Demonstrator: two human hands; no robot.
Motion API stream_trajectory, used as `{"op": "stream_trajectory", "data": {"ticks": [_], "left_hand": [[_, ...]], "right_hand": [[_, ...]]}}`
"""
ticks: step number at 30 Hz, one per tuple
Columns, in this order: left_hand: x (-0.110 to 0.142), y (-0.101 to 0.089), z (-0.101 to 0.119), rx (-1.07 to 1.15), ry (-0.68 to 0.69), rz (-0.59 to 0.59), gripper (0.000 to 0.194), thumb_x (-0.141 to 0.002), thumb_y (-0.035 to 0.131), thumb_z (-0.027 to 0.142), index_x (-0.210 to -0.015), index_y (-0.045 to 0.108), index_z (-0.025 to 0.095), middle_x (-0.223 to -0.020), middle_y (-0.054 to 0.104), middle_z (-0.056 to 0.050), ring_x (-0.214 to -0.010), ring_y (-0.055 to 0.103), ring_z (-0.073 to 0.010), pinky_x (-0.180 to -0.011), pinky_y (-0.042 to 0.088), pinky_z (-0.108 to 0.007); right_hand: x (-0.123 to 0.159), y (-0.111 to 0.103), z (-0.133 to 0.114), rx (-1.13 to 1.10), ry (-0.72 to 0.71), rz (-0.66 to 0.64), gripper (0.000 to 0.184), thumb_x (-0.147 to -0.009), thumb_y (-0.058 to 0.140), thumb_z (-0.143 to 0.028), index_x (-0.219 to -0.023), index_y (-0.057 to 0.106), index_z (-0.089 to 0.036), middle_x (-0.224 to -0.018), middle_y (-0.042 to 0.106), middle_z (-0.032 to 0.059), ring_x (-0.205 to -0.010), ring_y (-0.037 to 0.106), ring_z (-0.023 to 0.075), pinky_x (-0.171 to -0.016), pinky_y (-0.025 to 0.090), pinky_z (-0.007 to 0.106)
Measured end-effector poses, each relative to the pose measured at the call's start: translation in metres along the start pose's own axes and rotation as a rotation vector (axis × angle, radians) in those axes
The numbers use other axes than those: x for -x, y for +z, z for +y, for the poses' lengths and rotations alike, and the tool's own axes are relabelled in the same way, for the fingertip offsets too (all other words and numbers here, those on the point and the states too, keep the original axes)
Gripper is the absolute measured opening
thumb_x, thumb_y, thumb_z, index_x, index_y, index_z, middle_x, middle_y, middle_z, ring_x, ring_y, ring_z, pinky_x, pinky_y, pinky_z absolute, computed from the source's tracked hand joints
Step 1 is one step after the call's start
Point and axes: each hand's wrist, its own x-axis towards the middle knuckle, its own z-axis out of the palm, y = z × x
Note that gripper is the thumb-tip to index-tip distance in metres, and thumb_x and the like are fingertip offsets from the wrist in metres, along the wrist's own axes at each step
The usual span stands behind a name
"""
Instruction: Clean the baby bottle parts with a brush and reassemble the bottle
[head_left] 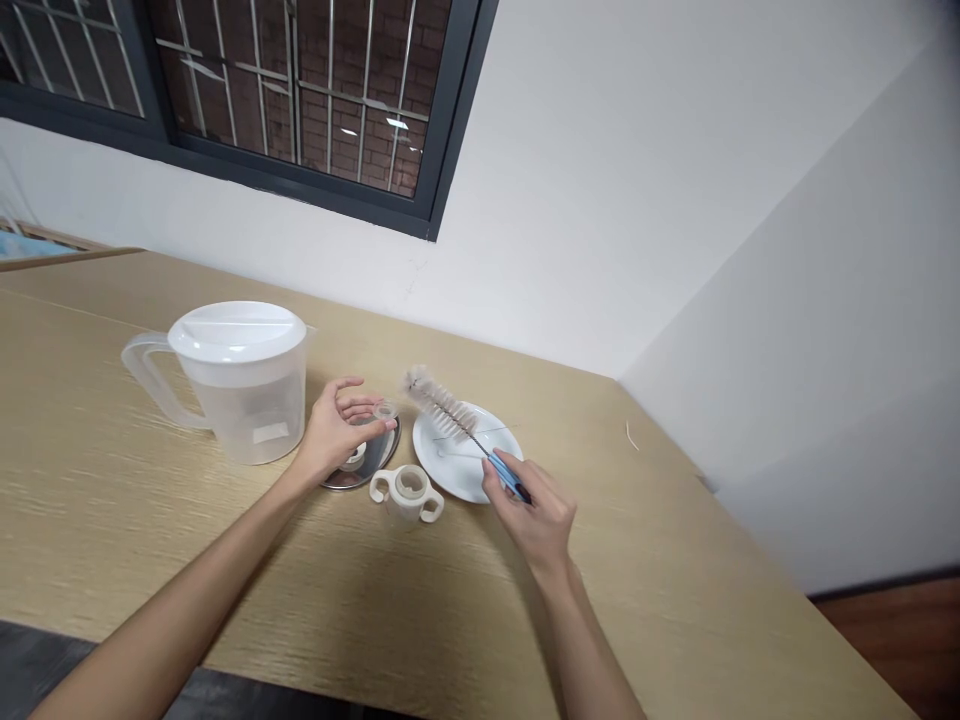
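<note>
My right hand [534, 512] is closed on the blue handle of a bottle brush [442, 402]. Its white bristle head points up and left, over a white plate [459, 462]. My left hand [336, 428] pinches a small clear ring-shaped part [384, 411] between thumb and fingertips, above a shiny metal dish [373, 462]. A small white piece [354, 458] lies in that dish under the hand. In front of the dish stands a white collar with two side handles [407, 492].
A large translucent plastic pitcher [236, 380] with a white lid and a handle on its left stands left of my left hand. The wooden table [112, 500] runs to a white wall corner at the right. A barred window is above.
</note>
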Motion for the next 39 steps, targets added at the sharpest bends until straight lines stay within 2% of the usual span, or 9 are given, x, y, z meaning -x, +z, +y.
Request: {"op": "stream_trajectory", "data": {"ticks": [7, 12, 17, 22, 27, 32, 39], "left_hand": [[-0.0015, 0.0, -0.0034, -0.037, -0.004, 0.019, 0.082, -0.05, 0.089, 0.026, -0.118, 0.044, 0.02, -0.095, 0.071, -0.007, -0.091, 0.071, -0.021, -0.09, 0.056, -0.041], [0.0003, 0.0017, -0.0011, -0.07, 0.052, 0.055, 0.077, -0.05, 0.088, 0.025, -0.115, 0.047, 0.02, -0.107, 0.062, -0.006, -0.084, 0.069, -0.0152, -0.081, 0.057, -0.035], [0.0009, 0.0009, -0.0013, -0.075, 0.036, 0.031, 0.08, -0.051, 0.088, 0.025, -0.118, 0.044, 0.022, -0.107, 0.056, -0.002, -0.079, 0.065, -0.0106, -0.078, 0.056, -0.03], [0.0009, 0.0003, -0.004, -0.04, 0.033, 0.011, 0.081, -0.055, 0.087, 0.024, -0.121, 0.04, 0.025, -0.109, 0.052, 0.0, -0.072, 0.063, -0.0073, -0.072, 0.055, -0.027], [0.002, 0.0005, -0.0049, -0.01, 0.037, -0.011, 0.083, -0.057, 0.084, 0.019, -0.125, 0.037, 0.028, -0.108, 0.049, 0.002, -0.074, 0.063, -0.006, -0.073, 0.053, -0.024], [0.0015, 0.0, -0.0082, 0.051, 0.008, -0.039, 0.085, -0.058, 0.082, 0.016, -0.127, 0.035, 0.031, -0.106, 0.048, 0.003, -0.078, 0.063, -0.0067, -0.075, 0.054, -0.025], [0.0009, 0.0003, -0.0098, 0.098, -0.027, -0.033, 0.089, -0.057, 0.084, 0.018, -0.127, 0.031, 0.03, -0.107, 0.046, 0.002, -0.073, 0.062, -0.0059, -0.074, 0.057, -0.029]], "right_hand": [[-0.0001, -0.0018, -0.0002, -0.011, -0.06, -0.03, 0.019, -0.081, 0.071, -0.015, -0.1, 0.07, -0.017, -0.064, 0.064, -0.0006, -0.051, 0.051, 0.009, -0.054, 0.043, 0.023], [0.0009, -0.0012, -0.0006, -0.011, -0.08, -0.048, 0.02, -0.082, 0.07, -0.016, -0.101, 0.07, -0.017, -0.063, 0.063, -0.0008, -0.05, 0.05, 0.0089, -0.054, 0.042, 0.024], [0.0004, -0.001, -0.0023, -0.021, -0.091, -0.051, 0.021, -0.081, 0.071, -0.014, -0.102, 0.069, -0.017, -0.061, 0.059, -0.0024, -0.05, 0.046, 0.0079, -0.054, 0.04, 0.023], [0.0005, -0.0017, -0.0024, 0.009, -0.181, -0.068, 0.022, -0.081, 0.072, -0.012, -0.102, 0.068, -0.016, -0.057, 0.052, -0.005, -0.049, 0.043, 0.007, -0.053, 0.036, 0.023], [0.0011, -0.0029, -0.0019, 0.067, -0.259, -0.119, 0.027, -0.082, 0.071, -0.011, -0.108, 0.067, -0.014, -0.058, 0.054, -0.0041, -0.05, 0.043, 0.0072, -0.053, 0.035, 0.024], [0.0013, -0.0015, -0.0035, 0.071, -0.285, -0.126, 0.028, -0.083, 0.07, -0.011, -0.111, 0.065, -0.014, -0.06, 0.057, -0.0032, -0.051, 0.045, 0.0074, -0.053, 0.034, 0.024], [0.0014, -0.0016, -0.0049, 0.11, -0.293, -0.1, 0.033, -0.082, 0.071, -0.009, -0.114, 0.064, -0.013, -0.061, 0.058, -0.0027, -0.052, 0.045, 0.0082, -0.054, 0.035, 0.025]]}}
